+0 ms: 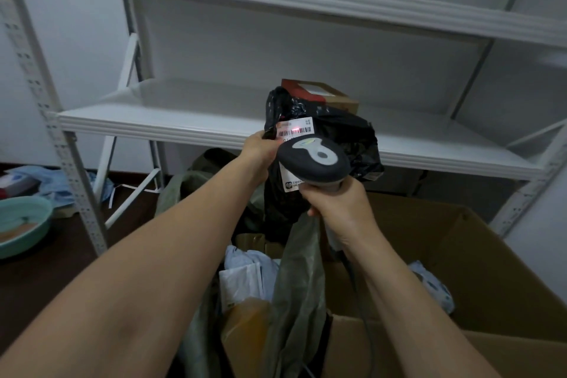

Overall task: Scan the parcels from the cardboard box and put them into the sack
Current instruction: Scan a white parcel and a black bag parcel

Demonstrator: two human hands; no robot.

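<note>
– Black plastic parcel (pixel 346 138): where was it?
– Held up at the centre of the frame, in front of the white shelf (pixel 184 120). The left hand (pixel 259 147) pinched its left edge, fingers clamped on the film.
– And the right hand (pixel 340 209)?
– Curled tight round the scanner (pixel 313 159) handle, head just beside the white label (pixel 294 129). Red light lay on the barcode; the print was too small to read.
– Room below?
– The cardboard box (pixel 491 255) filled the lower right, with the olive sack (pixel 300 279) beside it at lower centre.

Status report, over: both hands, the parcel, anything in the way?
Left hand grips black plastic parcel at its edge. Right hand holds grey handheld scanner, red light on white barcode label. Nothing covers the barcode.
</note>
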